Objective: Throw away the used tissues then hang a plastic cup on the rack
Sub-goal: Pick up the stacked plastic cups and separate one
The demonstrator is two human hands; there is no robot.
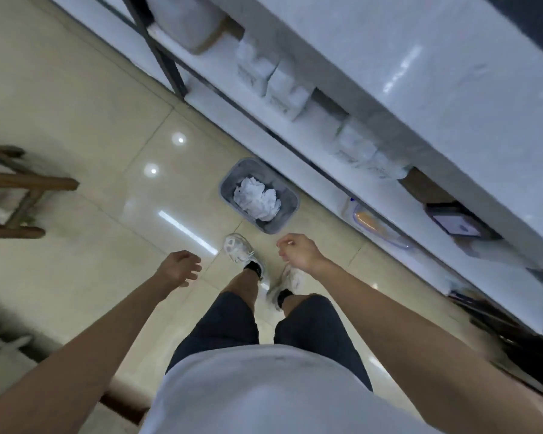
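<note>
A grey waste bin (229,195) stands on the tiled floor in front of my feet, beside the counter's base. Crumpled white tissues (257,198) lie inside it. My left hand (179,267) hangs over the floor to the left of the bin, fingers loosely curled, holding nothing. My right hand (298,252) hovers just below and right of the bin, fingers curled in with nothing visible in them. No plastic cup or rack is in view.
A white counter (452,73) runs diagonally across the upper right, with a lower shelf (295,89) holding white packages, a tablet (458,223) and a clear container (376,223). A wooden stool (19,189) stands at the left edge.
</note>
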